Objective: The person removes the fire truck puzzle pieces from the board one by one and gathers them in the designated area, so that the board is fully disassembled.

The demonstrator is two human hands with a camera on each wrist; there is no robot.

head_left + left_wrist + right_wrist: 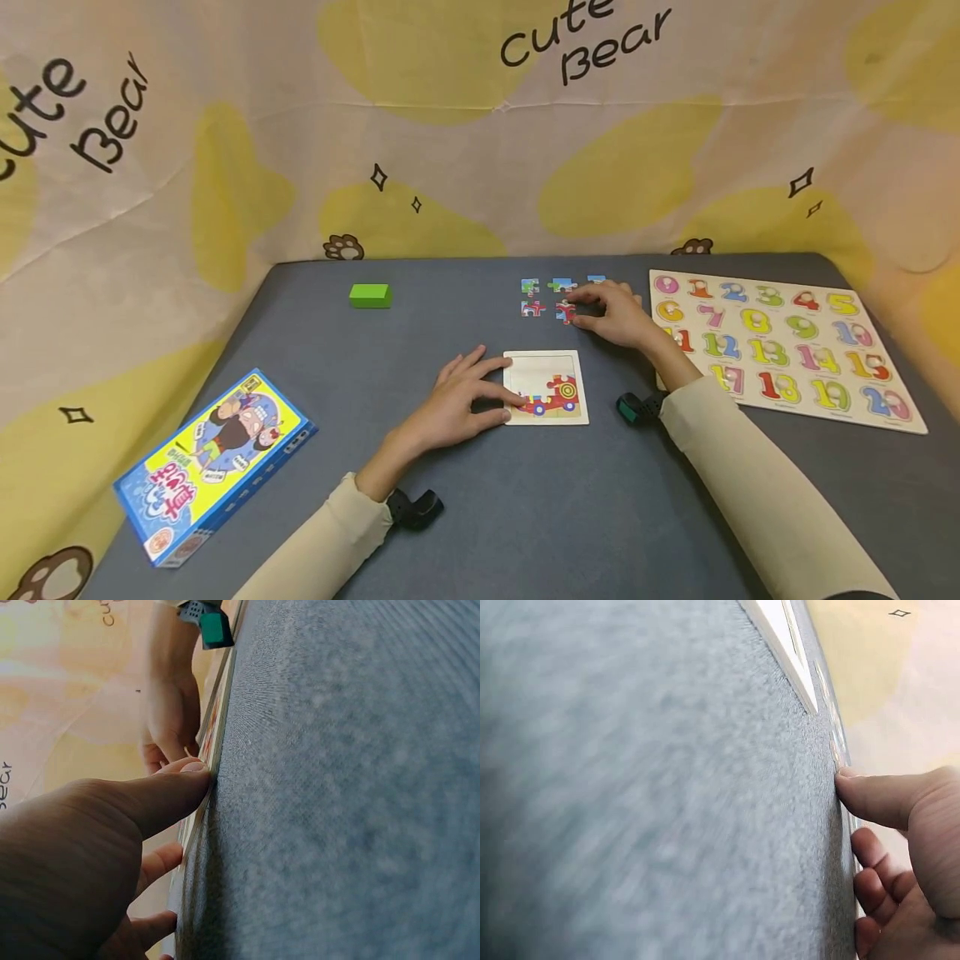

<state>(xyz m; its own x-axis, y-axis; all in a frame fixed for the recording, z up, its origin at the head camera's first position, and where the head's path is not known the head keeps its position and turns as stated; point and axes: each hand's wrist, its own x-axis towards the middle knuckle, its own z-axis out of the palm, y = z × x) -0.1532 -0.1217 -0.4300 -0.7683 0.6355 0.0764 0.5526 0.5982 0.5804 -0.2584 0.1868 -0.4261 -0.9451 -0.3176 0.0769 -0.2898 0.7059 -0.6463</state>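
A small white puzzle board (542, 367) lies mid-table, its lower part filled with red car pieces (551, 402). My left hand (467, 395) rests at the board's left edge with fingers spread; the thumb (176, 796) touches that edge in the left wrist view. Beyond the board, my right hand (617, 315) has thumb and index finger at the edges of a red jigsaw piece (565, 312), pinching it close over the table. Beside it lie another red piece (532, 309), a green-blue piece (530, 286) and a blue piece (561, 285). One more blue piece (596, 278) is partly hidden by the right hand.
A wooden number board (787, 400) lies at the right, under part of the right forearm's view. A green block (370, 296) sits at the back left. The blue and yellow box (217, 467) lies near the left edge. A printed curtain (450, 150) hangs behind the table.
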